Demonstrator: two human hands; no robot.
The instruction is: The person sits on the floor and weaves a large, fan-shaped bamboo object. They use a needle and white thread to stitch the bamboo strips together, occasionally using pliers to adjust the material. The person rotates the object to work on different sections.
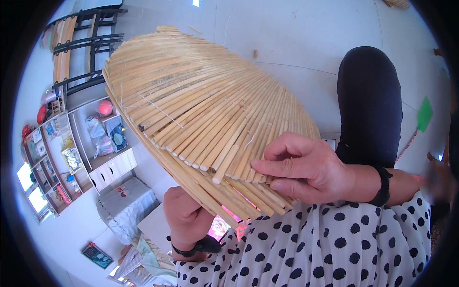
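A large mat of straw-coloured plant stalks (210, 95) is tilted over my lap. It has two layers, with the lower stalks (234, 193) sticking out past the upper ones at the near edge. My right hand (311, 170) is closed at this edge, its thumb and fingertips pinching the stalk ends. At the near left, my left hand (186, 215) is bent round the mat's edge from below, and its fingers are mostly hidden under the stalks. White thread (162, 111) crosses the top layer, with loose ends near the left rim and the middle.
My dark-trousered knee (368, 95) rises at the right, with a green fly swatter (424, 115) beyond it. Shelves holding bags and a red ball (105, 108) stand at the left, above a cloth-covered box (125, 205). Dark metal racks (91, 48) are at the far left.
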